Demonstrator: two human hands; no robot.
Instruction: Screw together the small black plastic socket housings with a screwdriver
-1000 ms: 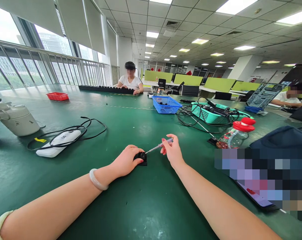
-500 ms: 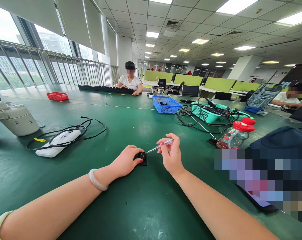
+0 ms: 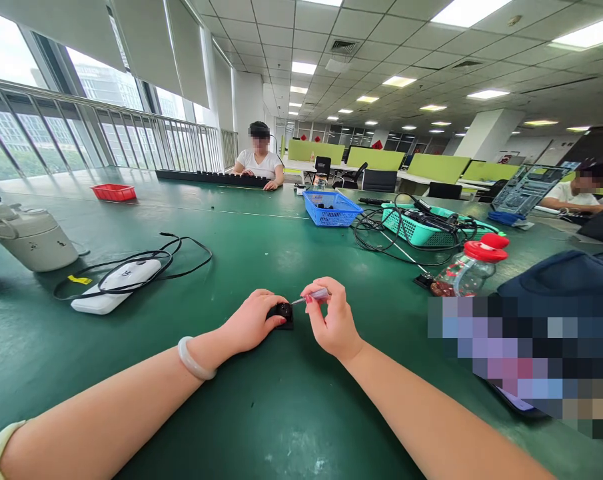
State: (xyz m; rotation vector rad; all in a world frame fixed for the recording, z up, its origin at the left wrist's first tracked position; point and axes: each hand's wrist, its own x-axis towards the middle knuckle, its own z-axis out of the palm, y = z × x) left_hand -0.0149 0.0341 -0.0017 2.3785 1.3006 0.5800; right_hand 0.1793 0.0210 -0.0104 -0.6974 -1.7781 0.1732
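My left hand (image 3: 252, 321) is closed on a small black part (image 3: 282, 313) and presses it to the green table (image 3: 281, 413). My right hand (image 3: 331, 320) pinches a thin clear-handled screwdriver (image 3: 310, 297) between thumb and fingertips. The screwdriver's metal tip rests on the top of the black part. A pale bangle (image 3: 194, 360) circles my left wrist.
A white device (image 3: 112, 287) wrapped by a black cable lies to the left, past it a beige kettle (image 3: 31, 237). A red-capped bottle (image 3: 468, 267), a teal basket of cables (image 3: 421, 230) and a blue basket (image 3: 331, 208) lie to the right. Two other people sit at the far side.
My right hand has slid along the screwdriver toward the black part, so it now grips close to the tip. The left hand has stayed put.
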